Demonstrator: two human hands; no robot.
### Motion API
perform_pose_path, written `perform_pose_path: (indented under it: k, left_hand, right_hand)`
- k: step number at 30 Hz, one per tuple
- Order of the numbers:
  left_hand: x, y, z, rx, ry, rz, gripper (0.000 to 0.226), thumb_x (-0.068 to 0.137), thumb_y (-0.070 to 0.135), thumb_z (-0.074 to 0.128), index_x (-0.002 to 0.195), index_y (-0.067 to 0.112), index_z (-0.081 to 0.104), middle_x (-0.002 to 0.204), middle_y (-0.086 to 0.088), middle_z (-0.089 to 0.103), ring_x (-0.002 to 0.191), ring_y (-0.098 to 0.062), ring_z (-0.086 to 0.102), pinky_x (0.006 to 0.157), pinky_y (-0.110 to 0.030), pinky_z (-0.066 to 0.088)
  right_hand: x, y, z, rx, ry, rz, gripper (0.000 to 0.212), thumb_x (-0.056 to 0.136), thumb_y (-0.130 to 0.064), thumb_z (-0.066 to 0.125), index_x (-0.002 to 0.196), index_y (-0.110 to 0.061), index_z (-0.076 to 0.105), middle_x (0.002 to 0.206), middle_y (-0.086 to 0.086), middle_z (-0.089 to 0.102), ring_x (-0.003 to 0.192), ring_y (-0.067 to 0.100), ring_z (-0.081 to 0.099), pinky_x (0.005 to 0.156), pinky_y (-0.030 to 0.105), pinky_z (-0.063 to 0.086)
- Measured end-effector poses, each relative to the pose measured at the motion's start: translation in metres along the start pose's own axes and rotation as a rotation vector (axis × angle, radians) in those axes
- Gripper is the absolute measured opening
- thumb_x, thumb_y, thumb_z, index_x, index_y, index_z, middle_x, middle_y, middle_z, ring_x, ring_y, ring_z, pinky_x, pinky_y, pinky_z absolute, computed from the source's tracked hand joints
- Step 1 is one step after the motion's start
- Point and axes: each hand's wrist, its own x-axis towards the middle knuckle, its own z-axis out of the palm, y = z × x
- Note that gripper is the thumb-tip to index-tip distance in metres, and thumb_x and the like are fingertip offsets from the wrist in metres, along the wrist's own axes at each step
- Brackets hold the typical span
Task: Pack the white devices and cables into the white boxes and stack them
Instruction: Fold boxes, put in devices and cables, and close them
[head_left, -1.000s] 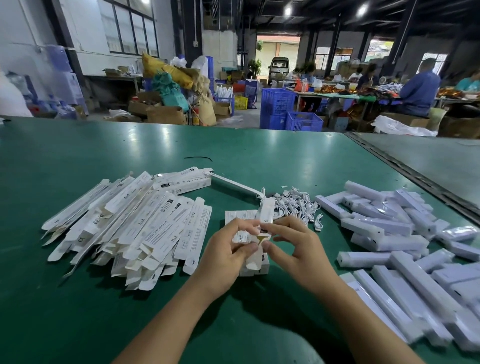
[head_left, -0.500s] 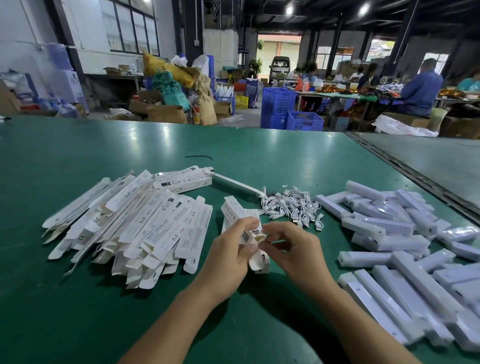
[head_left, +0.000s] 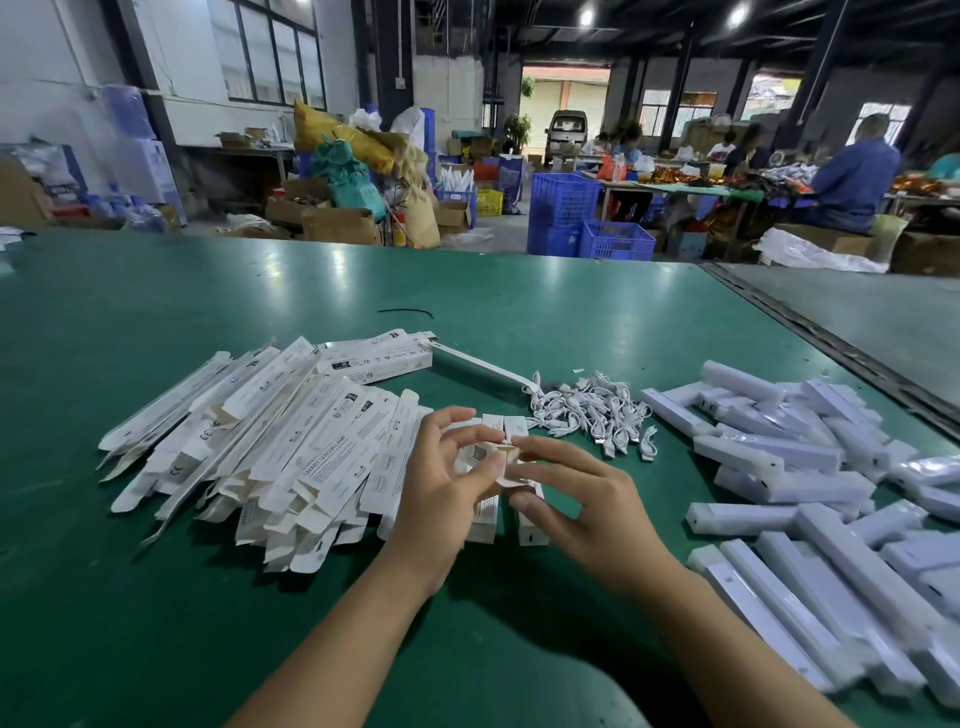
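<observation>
Well, the person held one white box (head_left: 493, 460) end-on over the green table (head_left: 260, 291), its open end showing brown inner flaps. The left hand (head_left: 447, 483) curled around that end with the thumb laid across it. The right hand (head_left: 587, 504) pinched the flaps between thumb and forefinger, and its other fingers were spread loosely. Directly under the box lay a few closed boxes (head_left: 531, 522) side by side on the table, partly hidden by the hands. To the left of the box spread a wide heap of flattened cartons (head_left: 291, 441), printed side up and overlapping one another. Just beyond the box, a little to its right, sat a tangle of short white cables (head_left: 592, 410). Further to the right of the box was a loose pile of long white devices (head_left: 779, 457), lying every which way. Far beyond the box, past the table's far edge, stood blue crates (head_left: 563, 208) on the workshop floor.
</observation>
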Motion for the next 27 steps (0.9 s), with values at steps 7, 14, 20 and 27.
perform_pose_path:
  k: [7,14,20,27]
  left_hand:
    - [-0.0014,0.0004,0.0032,-0.044,-0.034,-0.034,0.031,0.097,-0.010,0.047,0.117,0.014,0.049,0.109,-0.012,0.066,0.091,-0.026,0.070,0.070,-0.029,0.058]
    - [-0.0058,0.0051,0.0066,-0.015,-0.116,-0.027,0.037,0.095,-0.014,0.046,0.116,0.017,0.047,0.108,-0.013,0.064,0.082,-0.026,0.072,0.066,-0.026,0.058]
    - [-0.0082,0.0083,0.0071,-0.022,-0.138,0.011,0.043,0.093,-0.018,0.045,0.119,0.016,0.044,0.104,-0.011,0.066,0.075,-0.025,0.071,0.066,-0.026,0.058]
    - [-0.0087,0.0033,0.0060,-0.032,-0.144,0.045,0.045,0.091,-0.011,0.054,0.122,0.020,0.043,0.104,-0.008,0.067,0.079,-0.042,0.071,0.072,-0.034,0.059]
  right_hand:
    - [-0.0023,0.0016,0.0077,0.065,0.120,0.108,0.022,0.082,-0.005,0.077,0.102,-0.014,0.074,0.101,-0.014,0.070,0.091,-0.003,0.066,0.082,0.014,0.051]
    - [-0.0024,-0.0019,0.0093,0.207,0.194,0.245,0.034,0.081,-0.002,0.077,0.093,-0.031,0.064,0.082,-0.012,0.069,0.076,0.009,0.069,0.073,0.022,0.056]
    - [-0.0022,0.0009,0.0064,0.192,0.174,0.244,0.016,0.079,-0.003,0.079,0.090,-0.015,0.076,0.083,-0.009,0.072,0.075,0.013,0.070,0.072,0.033,0.059]
    - [-0.0011,0.0015,0.0052,0.158,0.173,0.163,0.011,0.080,0.001,0.075,0.087,-0.007,0.076,0.092,-0.004,0.073,0.083,0.004,0.069,0.075,0.013,0.052]
